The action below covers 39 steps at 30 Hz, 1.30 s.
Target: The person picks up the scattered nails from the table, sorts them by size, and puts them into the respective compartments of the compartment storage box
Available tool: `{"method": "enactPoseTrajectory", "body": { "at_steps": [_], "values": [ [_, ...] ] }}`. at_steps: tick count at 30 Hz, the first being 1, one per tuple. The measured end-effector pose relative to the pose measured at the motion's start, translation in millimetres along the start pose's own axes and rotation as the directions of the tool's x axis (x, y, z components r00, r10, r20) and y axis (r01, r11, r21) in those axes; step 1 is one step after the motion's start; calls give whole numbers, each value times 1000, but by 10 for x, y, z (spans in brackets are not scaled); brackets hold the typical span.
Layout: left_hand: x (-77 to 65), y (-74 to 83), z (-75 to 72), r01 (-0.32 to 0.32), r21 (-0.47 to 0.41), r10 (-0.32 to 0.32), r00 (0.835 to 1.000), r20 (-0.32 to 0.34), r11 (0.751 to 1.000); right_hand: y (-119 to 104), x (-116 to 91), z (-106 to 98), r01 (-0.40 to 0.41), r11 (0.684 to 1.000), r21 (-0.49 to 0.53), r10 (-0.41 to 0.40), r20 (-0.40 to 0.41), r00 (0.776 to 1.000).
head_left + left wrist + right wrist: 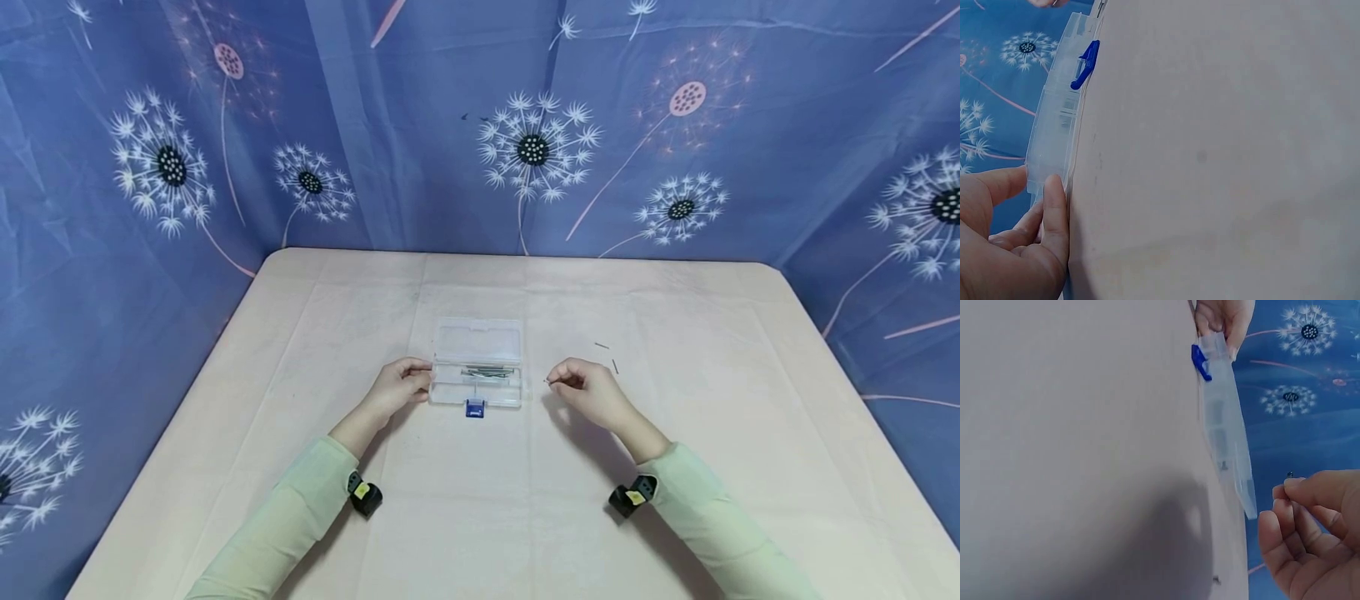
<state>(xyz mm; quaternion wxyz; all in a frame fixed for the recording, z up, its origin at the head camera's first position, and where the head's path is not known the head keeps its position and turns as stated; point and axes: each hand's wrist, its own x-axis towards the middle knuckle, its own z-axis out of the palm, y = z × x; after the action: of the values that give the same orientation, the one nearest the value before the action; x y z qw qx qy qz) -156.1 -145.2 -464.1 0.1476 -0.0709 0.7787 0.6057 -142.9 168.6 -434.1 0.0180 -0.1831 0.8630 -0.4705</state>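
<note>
A clear plastic compartment box (452, 393) with its lid (478, 342) raised at the back sits on the table, a blue latch (475, 408) hanging at its front. Several thin, dark, nail-like metal pieces (491, 372) lie in its rear compartment. My left hand (395, 388) holds the box by its left end, fingers and thumb on either side of the corner (1034, 181). To the right of the box, raised over the table, my right hand (592, 392) pinches a small nail-like metal piece (1290, 475) between thumb and forefinger. Only its dark tip shows past the fingertips.
Two more thin dark metal pieces lie on the table beyond the right hand, one farther back (602, 345) and one nearer (615, 366). A pale cloth covers the table (465, 517). Blue dandelion-print curtains (420, 142) hang at the back and both sides.
</note>
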Motion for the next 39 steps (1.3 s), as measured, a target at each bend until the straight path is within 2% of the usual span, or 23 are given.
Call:
{"method": "enactPoseTrajectory", "body": {
  "at_steps": [10,11,13,18,20,25,31,39],
  "values": [
    [27,4,-13,-13,-18,13,1000,0,1000,-136,175,204,12,1000,27,-13,24,1000],
    [27,5,-14,-12,-17,12,1000,-1,1000,-206,180,208,13,999,30,-13,28,1000],
    [-45,102,-8,-9,-5,9,1000,-3,1000,-217,213,242,23,999,39,-24,34,999],
    [-67,143,-17,4,6,-4,1000,-4,1000,-185,289,344,28,998,55,-32,57,998],
    [2,51,-24,3,-1,-3,1000,-5,1000,-204,304,376,26,998,52,-30,64,998],
    [4,-8,-10,-11,-17,11,1000,2,1000,-245,298,431,11,999,35,-14,78,997],
    [-11,-43,12,-3,-36,3,1000,19,999,-245,265,464,6,1000,13,-7,84,996],
    [2,-9,-10,-16,-23,16,1000,2,1000,-225,284,417,11,1000,-1,-11,70,997]
  ]
}}
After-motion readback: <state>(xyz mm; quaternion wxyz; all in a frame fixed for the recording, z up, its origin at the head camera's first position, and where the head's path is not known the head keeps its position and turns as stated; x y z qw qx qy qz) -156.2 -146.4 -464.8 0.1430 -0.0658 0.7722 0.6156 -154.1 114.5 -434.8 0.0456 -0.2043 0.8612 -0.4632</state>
